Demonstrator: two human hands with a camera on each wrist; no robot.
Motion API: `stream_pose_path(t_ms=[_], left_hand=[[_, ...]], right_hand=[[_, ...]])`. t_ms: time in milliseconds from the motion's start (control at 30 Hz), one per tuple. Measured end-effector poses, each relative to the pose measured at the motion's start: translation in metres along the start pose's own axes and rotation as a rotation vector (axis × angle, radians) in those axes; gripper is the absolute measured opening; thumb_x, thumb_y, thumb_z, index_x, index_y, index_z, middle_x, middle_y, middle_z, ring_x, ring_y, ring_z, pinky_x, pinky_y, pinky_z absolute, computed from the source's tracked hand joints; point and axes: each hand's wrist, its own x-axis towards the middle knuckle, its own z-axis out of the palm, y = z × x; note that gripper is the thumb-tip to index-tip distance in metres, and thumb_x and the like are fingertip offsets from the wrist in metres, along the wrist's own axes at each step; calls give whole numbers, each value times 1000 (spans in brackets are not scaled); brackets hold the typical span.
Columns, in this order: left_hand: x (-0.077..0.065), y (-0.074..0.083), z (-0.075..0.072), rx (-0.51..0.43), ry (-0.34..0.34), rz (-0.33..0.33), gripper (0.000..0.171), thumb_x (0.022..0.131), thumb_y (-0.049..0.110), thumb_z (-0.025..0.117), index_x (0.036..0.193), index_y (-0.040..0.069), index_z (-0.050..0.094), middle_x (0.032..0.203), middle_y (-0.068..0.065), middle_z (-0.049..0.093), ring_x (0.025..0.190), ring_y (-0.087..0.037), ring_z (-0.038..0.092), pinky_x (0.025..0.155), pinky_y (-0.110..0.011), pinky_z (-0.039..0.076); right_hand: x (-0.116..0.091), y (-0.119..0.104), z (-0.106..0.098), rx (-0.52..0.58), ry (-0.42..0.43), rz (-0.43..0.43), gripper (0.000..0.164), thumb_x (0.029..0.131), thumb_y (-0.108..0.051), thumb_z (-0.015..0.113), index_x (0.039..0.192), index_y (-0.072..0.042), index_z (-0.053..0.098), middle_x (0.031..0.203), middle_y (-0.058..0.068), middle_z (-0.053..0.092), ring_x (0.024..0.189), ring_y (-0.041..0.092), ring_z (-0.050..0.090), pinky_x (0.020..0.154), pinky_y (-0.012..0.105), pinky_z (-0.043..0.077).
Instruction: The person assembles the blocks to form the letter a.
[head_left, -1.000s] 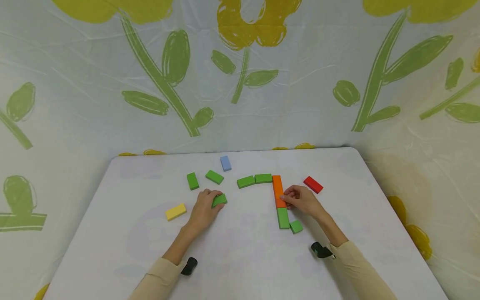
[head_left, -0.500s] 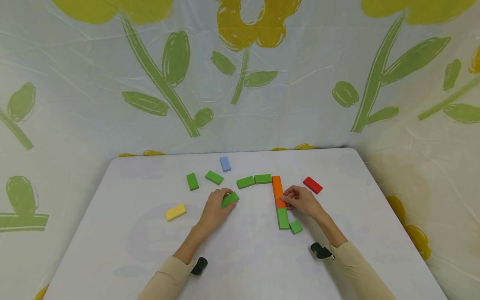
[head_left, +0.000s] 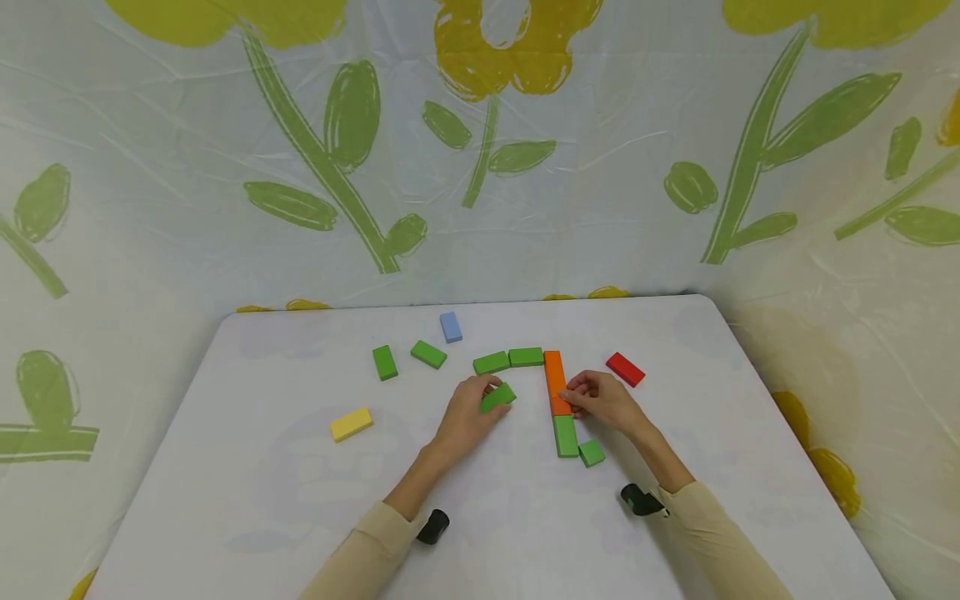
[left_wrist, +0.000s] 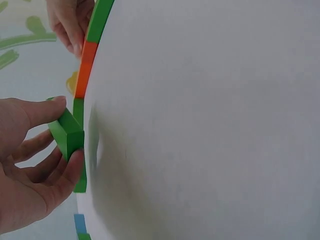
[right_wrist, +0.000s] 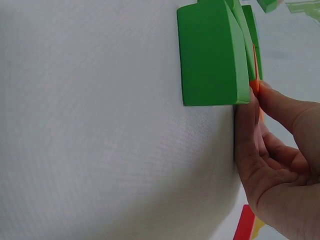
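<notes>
In the head view my left hand (head_left: 467, 417) pinches a green block (head_left: 498, 397) between thumb and fingers; the left wrist view shows this green block (left_wrist: 66, 131) tilted above the white table. My right hand (head_left: 606, 402) grips the orange block (head_left: 561, 405) at its right side, fingertips on its edge. That orange piece lies in a line, with more orange (head_left: 554, 371) behind it and a green block (head_left: 566, 437) in front. Two green blocks (head_left: 492, 362) run leftward from the line's far end. A short green block (head_left: 592, 453) sits at the near end.
A red block (head_left: 626, 369) lies beyond my right hand. To the left are a yellow block (head_left: 352, 424), two loose green blocks (head_left: 386, 362) and a blue block (head_left: 451, 327). The white table (head_left: 495, 517) meets a flower-patterned cloth (head_left: 585, 192) behind.
My left hand has carried the green block rightward, from beside the loose blocks to just in front of the two-block green row. The right hand stays at the orange block.
</notes>
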Motion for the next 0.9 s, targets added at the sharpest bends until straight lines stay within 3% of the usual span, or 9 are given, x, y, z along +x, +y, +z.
stream_pose_path(t_ms=[500,900], left_hand=[[10,21,25,23,-123,-10,33,94,19,78,123,6,69,109,-8,67,101,-22,58,92,-37,50],[19,26,37,84,-158,68,30,92,14,79,120,5,74,110,-9,69,100,-22,55,87,-32,47]], right_hand=[[-1,-1,0,-15,1,-1,26,98,-16,72,110,6,63,85,10,64,72,19,65,69,23,57],[-2,0,1,13,7,-30,28,98,-16,72,109,8,62,86,13,65,72,21,67,68,27,59]])
